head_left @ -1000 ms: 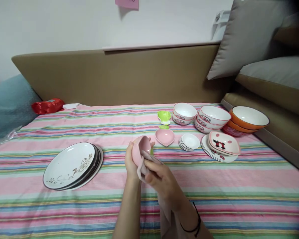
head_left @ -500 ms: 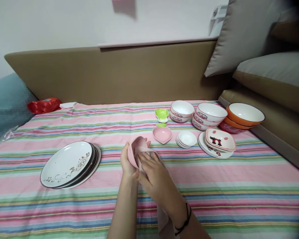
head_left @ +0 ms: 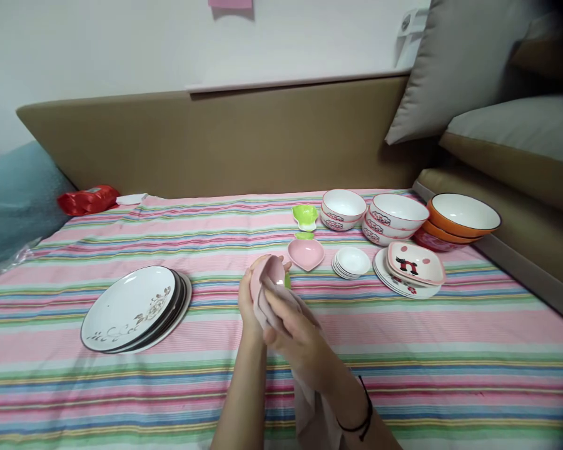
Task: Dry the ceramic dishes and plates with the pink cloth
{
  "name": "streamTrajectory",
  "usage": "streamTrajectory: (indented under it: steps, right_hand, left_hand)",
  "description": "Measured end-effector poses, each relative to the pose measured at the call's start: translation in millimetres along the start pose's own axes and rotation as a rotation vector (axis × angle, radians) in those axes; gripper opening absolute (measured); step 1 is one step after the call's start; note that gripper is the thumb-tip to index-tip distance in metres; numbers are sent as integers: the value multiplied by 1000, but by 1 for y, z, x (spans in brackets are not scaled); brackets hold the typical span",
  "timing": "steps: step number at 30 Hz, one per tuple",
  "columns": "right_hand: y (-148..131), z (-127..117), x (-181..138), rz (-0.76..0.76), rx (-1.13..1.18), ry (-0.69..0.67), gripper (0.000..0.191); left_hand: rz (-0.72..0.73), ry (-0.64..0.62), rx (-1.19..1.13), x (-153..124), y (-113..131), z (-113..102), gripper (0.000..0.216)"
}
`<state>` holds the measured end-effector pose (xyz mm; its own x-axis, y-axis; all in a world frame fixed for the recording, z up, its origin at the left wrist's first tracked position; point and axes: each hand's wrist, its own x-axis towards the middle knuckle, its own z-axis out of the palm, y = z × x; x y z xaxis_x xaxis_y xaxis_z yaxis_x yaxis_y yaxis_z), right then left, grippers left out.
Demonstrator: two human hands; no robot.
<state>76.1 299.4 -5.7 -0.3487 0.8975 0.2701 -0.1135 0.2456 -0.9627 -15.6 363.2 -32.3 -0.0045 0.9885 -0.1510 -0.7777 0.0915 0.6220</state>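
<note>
My left hand (head_left: 249, 306) holds a small pink dish (head_left: 271, 275) tilted up above the striped cloth, fingers curled round its back. My right hand (head_left: 294, 337) presses a pale pink-grey cloth (head_left: 281, 306) against the dish's inner face; the cloth hangs down past my wrist. A matching pink heart-shaped dish (head_left: 306, 253) lies on the table just beyond, with green leaf-shaped dishes (head_left: 305, 217) behind it.
A stack of large white plates with dark rims (head_left: 134, 309) lies to the left. To the right stand white bowls (head_left: 343, 208), a stack of small saucers (head_left: 351, 262), a square dish on plates (head_left: 415, 264) and orange bowls (head_left: 462, 219). A red packet (head_left: 88, 199) lies far left.
My right hand has rubbed the cloth over the pink dish, sliding up into it and back down. The dish has tilted slightly in my left hand.
</note>
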Motion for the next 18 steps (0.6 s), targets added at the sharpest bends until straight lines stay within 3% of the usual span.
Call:
streamTrajectory:
  steps: [4, 9, 14, 18]
  right_hand:
    - [6, 4, 3, -55, -419, 0, 51]
    - [29, 4, 1, 64, -733, 51, 61]
    - [38, -9, 2, 122, -861, 69, 63]
    - [23, -17, 1, 75, -792, 69, 37]
  left_hand:
    - [-138, 6, -95, 0, 3, -7, 50]
    - [-369, 36, -47, 0, 4, -9, 47]
    - [-459, 62, -25, -4, 2, 3, 37]
    - [-460, 99, -28, -6, 5, 8, 43]
